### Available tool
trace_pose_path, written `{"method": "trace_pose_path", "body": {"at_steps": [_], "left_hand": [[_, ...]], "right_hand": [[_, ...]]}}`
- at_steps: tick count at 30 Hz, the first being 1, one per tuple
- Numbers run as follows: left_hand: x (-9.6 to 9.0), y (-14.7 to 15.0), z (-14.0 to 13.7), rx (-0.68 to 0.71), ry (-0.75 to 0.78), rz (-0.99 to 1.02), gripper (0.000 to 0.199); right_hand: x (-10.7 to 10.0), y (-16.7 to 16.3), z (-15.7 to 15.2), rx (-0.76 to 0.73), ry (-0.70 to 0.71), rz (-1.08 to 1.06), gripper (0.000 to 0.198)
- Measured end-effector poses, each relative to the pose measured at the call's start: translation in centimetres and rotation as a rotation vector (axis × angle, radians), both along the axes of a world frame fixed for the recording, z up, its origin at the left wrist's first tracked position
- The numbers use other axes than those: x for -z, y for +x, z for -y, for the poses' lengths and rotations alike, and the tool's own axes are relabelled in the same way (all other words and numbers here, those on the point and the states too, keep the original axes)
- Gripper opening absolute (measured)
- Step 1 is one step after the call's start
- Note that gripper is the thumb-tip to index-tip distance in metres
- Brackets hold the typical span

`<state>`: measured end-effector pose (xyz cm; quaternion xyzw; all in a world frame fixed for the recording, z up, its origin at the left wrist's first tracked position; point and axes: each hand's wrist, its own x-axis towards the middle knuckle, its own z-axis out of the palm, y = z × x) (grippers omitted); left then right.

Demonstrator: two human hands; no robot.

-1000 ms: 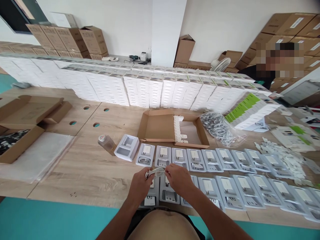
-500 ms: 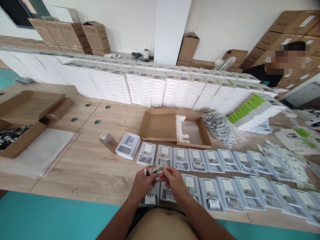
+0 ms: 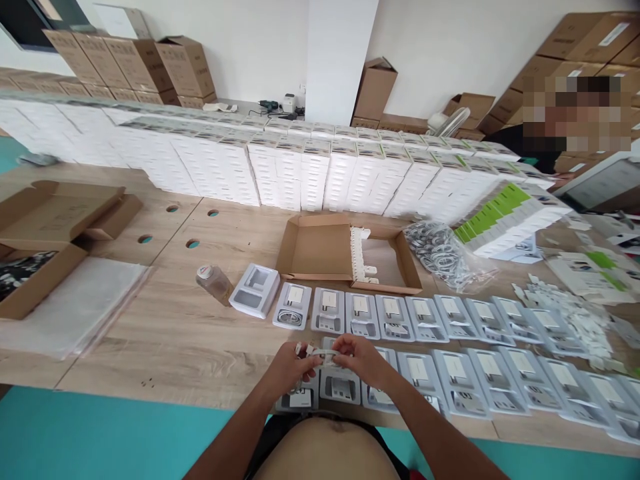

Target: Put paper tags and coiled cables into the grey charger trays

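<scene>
My left hand (image 3: 290, 368) is closed on a grey-white charging cable (image 3: 326, 353), whose white connector ends stick up beside the fingers. The cable's other side is pinched by my right hand (image 3: 361, 359), so a short run of it spans between both hands. Beneath them lie grey plastic trays (image 3: 340, 401), each with a white adapter block and small printed pieces. In the back row, a tray at the left end contains a coiled cable (image 3: 290, 317). Part of the front row is hidden by my hands and arms.
An open cardboard box (image 3: 320, 247) with white parts stands behind the trays, beside a bag of cables (image 3: 443, 253). A bottle (image 3: 214, 283) stands at left. White box stacks (image 3: 285, 177) line the back. A person (image 3: 543, 140) is at the right.
My hands have moved slightly apart, stretching the cable more level between them. My right hand has turned and shifted right. The whole view has shifted slightly.
</scene>
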<state>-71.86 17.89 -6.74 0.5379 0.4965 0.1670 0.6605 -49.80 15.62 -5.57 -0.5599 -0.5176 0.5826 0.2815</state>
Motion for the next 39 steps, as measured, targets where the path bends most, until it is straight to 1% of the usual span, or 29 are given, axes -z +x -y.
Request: {"method": "trace_pose_path", "body": {"at_steps": [1, 3, 5, 6, 7, 9, 11, 14, 17, 21, 25, 29, 32, 34, 36, 37, 39], "left_hand": [[0.3, 0.2, -0.6, 0.031, 0.054, -0.069, 0.034], [1.2, 0.7, -2.3, 0.092, 0.157, -0.203, 0.042], [2.2, 1.7, -4.5, 0.152, 0.219, -0.289, 0.043], [2.8, 2.2, -5.6, 0.185, 0.242, -0.323, 0.045], [3.3, 2.8, -6.5, 0.225, 0.270, -0.366, 0.049], [4.3, 3.9, -7.9, 0.320, 0.323, -0.463, 0.058], [4.9, 4.7, -8.4, 0.423, 0.367, -0.546, 0.059], [5.3, 5.0, -7.8, 0.553, 0.441, -0.630, 0.045], [5.3, 4.8, -6.6, 0.623, 0.493, -0.690, 0.037], [5.3, 4.9, -6.0, 0.625, 0.501, -0.718, 0.037], [5.3, 4.5, -6.6, 0.595, 0.465, -0.650, 0.029], [5.4, 3.2, -7.0, 0.509, 0.414, -0.538, 0.030], [5.6, 2.6, -6.9, 0.404, 0.354, -0.447, 0.028], [5.5, 2.4, -6.9, 0.318, 0.307, -0.373, 0.022], [5.1, 2.3, -7.0, 0.218, 0.250, -0.289, 0.017], [4.7, 2.2, -7.0, 0.164, 0.212, -0.246, 0.017], [3.7, 2.0, -7.1, 0.055, 0.124, -0.163, 0.028]], "right_hand": [[0.7, 0.8, -0.4, 0.055, -0.018, -0.029, 0.020], [2.3, 2.5, -1.1, 0.244, -0.027, -0.048, 0.027], [3.7, 4.2, -1.9, 0.440, -0.022, -0.018, 0.032], [4.3, 5.0, -2.2, 0.513, -0.020, 0.009, 0.034], [4.8, 5.6, -2.5, 0.558, -0.019, 0.036, 0.035], [5.6, 6.4, -3.0, 0.588, -0.012, 0.079, 0.036], [6.4, 6.6, -3.5, 0.594, -0.001, 0.108, 0.035], [7.5, 5.9, -4.1, 0.559, 0.019, 0.154, 0.029], [8.5, 4.6, -4.7, 0.465, 0.031, 0.237, 0.020], [9.0, 2.8, -5.7, 0.283, 0.081, 0.424, 0.011], [8.6, 1.6, -6.7, 0.117, 0.157, 0.646, 0.009], [8.3, 0.8, -6.9, -0.041, 0.248, 0.791, 0.015], [8.2, 0.1, -6.3, -0.134, 0.323, 0.854, 0.023], [8.1, -0.4, -5.6, -0.195, 0.370, 0.874, 0.030], [7.9, -0.8, -5.0, -0.241, 0.405, 0.883, 0.035], [7.8, -1.0, -4.8, -0.251, 0.415, 0.885, 0.036], [7.6, -1.2, -4.4, -0.247, 0.418, 0.883, 0.037]]}}
